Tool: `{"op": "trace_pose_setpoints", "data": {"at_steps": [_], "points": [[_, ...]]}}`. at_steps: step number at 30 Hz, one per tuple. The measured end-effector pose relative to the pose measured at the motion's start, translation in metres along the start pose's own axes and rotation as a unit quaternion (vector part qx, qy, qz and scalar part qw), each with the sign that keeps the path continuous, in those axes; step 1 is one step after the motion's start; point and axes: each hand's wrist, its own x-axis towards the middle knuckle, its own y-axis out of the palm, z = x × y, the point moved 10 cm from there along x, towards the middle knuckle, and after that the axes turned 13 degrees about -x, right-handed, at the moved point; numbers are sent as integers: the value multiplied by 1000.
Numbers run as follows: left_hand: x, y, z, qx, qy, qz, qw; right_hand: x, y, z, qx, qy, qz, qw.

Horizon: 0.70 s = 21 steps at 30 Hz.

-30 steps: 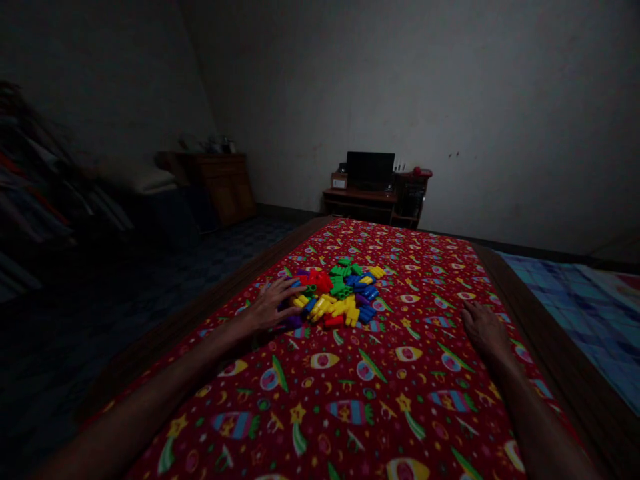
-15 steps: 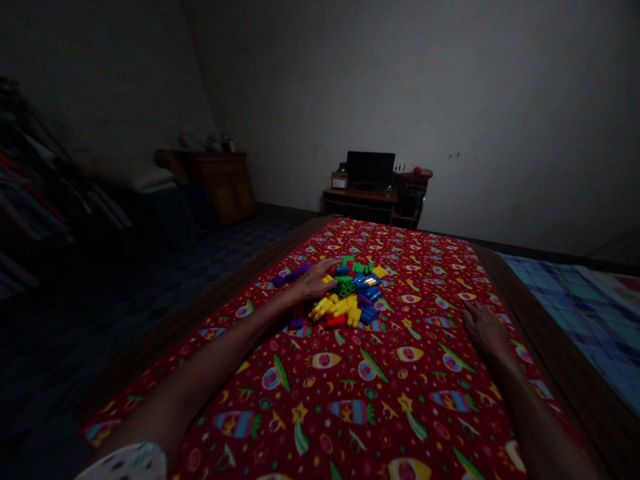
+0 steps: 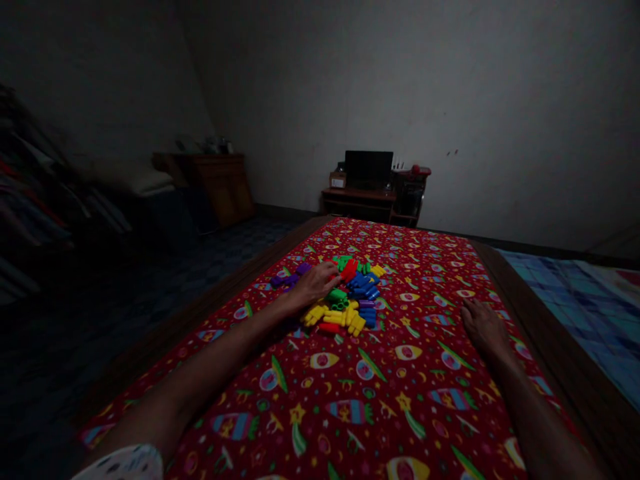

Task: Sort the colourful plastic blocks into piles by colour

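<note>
My left hand [image 3: 316,281] is over the left side of a pile of coloured plastic building blocks. Its fingers are bent, with thumb and fingertips apart, close beside a red block [image 3: 350,270]. Just below the thumb are green blocks [image 3: 339,299] with round hollow ends. Yellow blocks [image 3: 334,316] lie on the near side, blue blocks [image 3: 364,287] on the right and purple blocks [image 3: 301,269] on the left, partly behind the hand. My right hand [image 3: 485,327] rests on the red patterned cloth [image 3: 400,393], fingers loosely stretched and holding nothing.
The cloth covers a table with dark brown edges [image 3: 540,333]. At the far wall stands a desk [image 3: 360,196] with a monitor [image 3: 369,168]. A wooden cabinet [image 3: 225,187] is at the back left, and a blue checked sheet [image 3: 565,300] lies to the right.
My left hand's fingers have bent inward. The green cluster has shifted towards me, a blue block no longer shows near the fingertips, and the red block there shows more fully. My right hand stays put.
</note>
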Motion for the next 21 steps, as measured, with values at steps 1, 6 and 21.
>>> {"op": "trace_pose_setpoints", "data": {"at_steps": [1, 6, 21], "points": [[9, 2, 3, 9, -2, -6, 1000, 0, 1, -1, 0, 2, 2, 1000], [38, 37, 10, 48, -36, 89, 994, 0, -2, 1, 2, -3, 0, 1000], [-71, -52, 89, 5, -153, -73, 986, 0, -5, 2, 8, 8, 11, 1000]]}}
